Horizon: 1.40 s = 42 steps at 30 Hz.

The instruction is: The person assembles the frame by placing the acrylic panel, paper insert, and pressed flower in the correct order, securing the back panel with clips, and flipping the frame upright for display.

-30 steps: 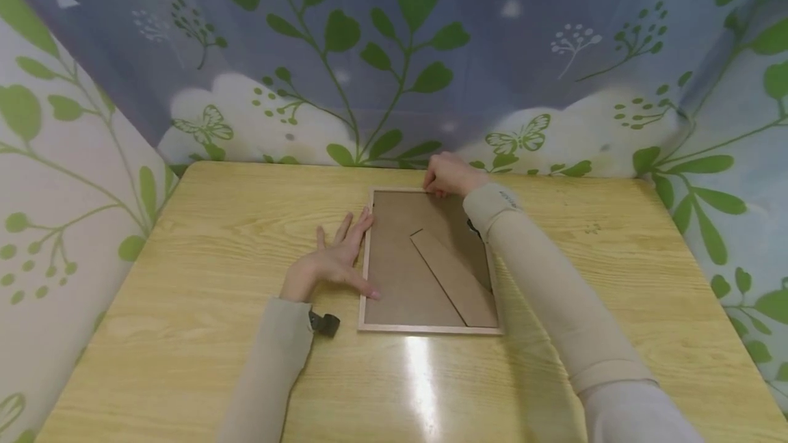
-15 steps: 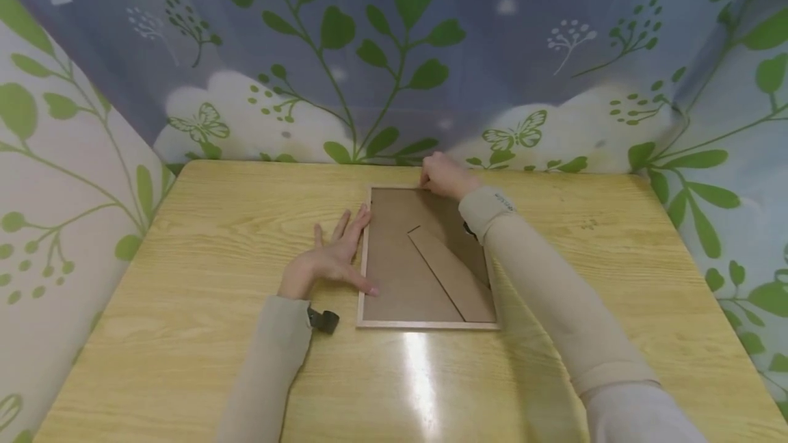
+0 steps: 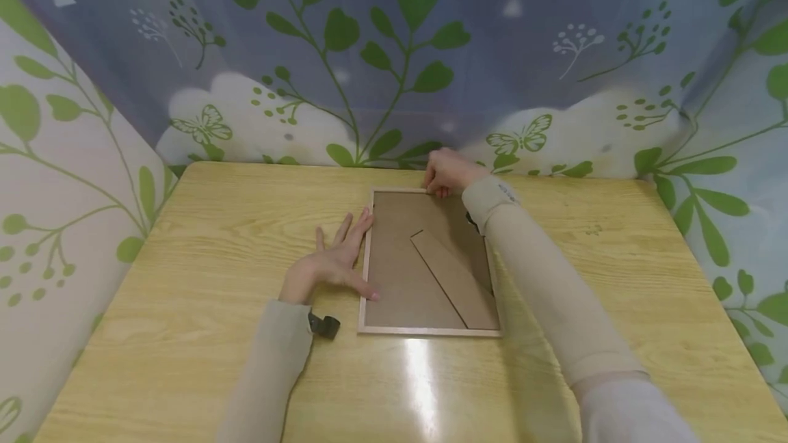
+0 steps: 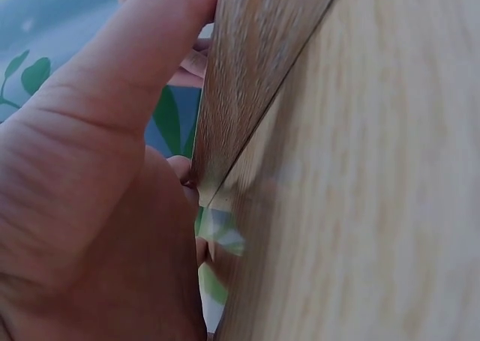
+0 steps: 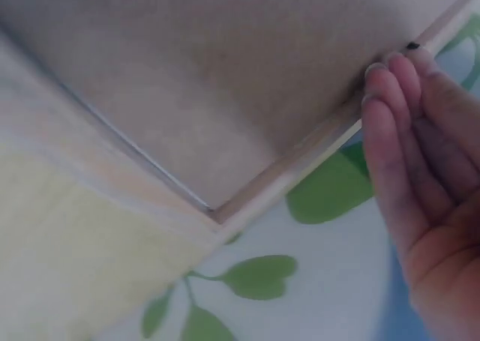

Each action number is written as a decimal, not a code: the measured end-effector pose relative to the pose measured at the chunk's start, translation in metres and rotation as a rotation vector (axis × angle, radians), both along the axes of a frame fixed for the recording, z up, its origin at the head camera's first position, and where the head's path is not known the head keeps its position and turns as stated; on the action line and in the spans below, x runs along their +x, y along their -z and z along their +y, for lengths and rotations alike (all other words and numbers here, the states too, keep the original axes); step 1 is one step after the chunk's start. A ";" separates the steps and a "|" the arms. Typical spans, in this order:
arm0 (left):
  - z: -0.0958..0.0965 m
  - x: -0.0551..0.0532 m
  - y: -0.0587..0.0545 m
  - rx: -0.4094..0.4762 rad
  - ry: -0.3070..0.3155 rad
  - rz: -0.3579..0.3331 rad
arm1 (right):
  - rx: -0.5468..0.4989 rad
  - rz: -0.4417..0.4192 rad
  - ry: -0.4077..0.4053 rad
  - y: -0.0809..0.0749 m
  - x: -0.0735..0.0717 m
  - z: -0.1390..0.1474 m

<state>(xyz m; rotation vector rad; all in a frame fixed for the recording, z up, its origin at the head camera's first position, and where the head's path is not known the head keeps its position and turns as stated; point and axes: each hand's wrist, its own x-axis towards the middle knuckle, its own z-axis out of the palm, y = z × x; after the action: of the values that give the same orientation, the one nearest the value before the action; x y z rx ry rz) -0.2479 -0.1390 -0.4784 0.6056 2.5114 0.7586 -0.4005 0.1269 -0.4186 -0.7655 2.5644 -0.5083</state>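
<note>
A picture frame (image 3: 431, 331) with a thin pale wooden border lies back side up on the table. Its brown backing board (image 3: 394, 258) carries a slanted stand leg (image 3: 452, 279), flat against it. My left hand (image 3: 329, 269) rests at the frame's left side with fingers spread, thumb over the border. The left wrist view shows that thumb along the frame's brown side face (image 4: 255, 64). At the far edge my right hand (image 3: 451, 171) pinches the border with bent fingers. In the right wrist view its fingertips (image 5: 386, 82) meet the inner rim, close to a small black tab (image 5: 413, 46).
The yellow wood-grain table (image 3: 215, 238) extends on both sides of the frame. Behind it hangs a blue and white curtain (image 3: 369, 108) with green leaves, close to the right hand. A black strap mount (image 3: 325, 325) sits on the left wrist.
The view shifts slightly with the head. Both hands stay at the same places on the frame, and the right wrist tilts only a little.
</note>
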 end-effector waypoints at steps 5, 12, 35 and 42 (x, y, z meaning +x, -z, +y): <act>0.001 0.001 0.000 -0.010 -0.002 0.011 | 0.113 0.191 -0.140 0.000 0.007 -0.010; -0.001 0.000 0.000 -0.003 0.000 0.017 | 0.164 0.387 -0.175 0.007 0.020 -0.018; -0.003 -0.001 0.000 0.037 0.044 -0.021 | -0.293 -0.164 0.308 0.018 0.019 0.014; -0.002 0.001 0.001 0.035 0.028 -0.010 | -0.339 -0.189 0.355 0.018 0.019 0.012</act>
<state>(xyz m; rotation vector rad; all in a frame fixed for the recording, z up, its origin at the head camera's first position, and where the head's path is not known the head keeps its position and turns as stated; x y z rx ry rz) -0.2474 -0.1413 -0.4792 0.6462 2.4801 0.7943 -0.3811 0.1388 -0.4362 -0.3379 2.4705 -1.0931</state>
